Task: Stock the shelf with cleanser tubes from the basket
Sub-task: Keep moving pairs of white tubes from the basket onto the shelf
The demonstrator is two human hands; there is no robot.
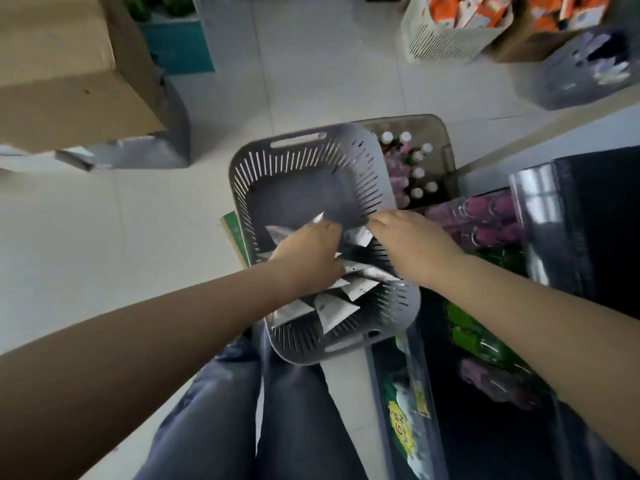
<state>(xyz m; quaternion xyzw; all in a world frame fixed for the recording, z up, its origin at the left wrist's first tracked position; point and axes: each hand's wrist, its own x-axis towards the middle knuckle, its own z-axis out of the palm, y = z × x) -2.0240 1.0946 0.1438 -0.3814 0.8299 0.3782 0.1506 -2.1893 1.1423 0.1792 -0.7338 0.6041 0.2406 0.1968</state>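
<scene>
At frame centre a grey slotted basket (311, 188) holds white cleanser tubes (332, 308) heaped in its lower half. The left hand (308, 254) reaches in among them — fingers curled, grip hidden. The right hand (412, 244) pinches the basket's right rim. Shelf (485, 341) at lower right.

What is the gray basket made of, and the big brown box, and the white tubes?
The gray basket looks like matte molded plastic: thin slots cut in its walls and a molded handle hole. The brown box looks like plain cardboard, dull with a folded edge. The white cleanser tubes seem to be soft plastic or laminate with flat, crimped ends, though blur leaves that open. The left hand reaches among them.
</scene>
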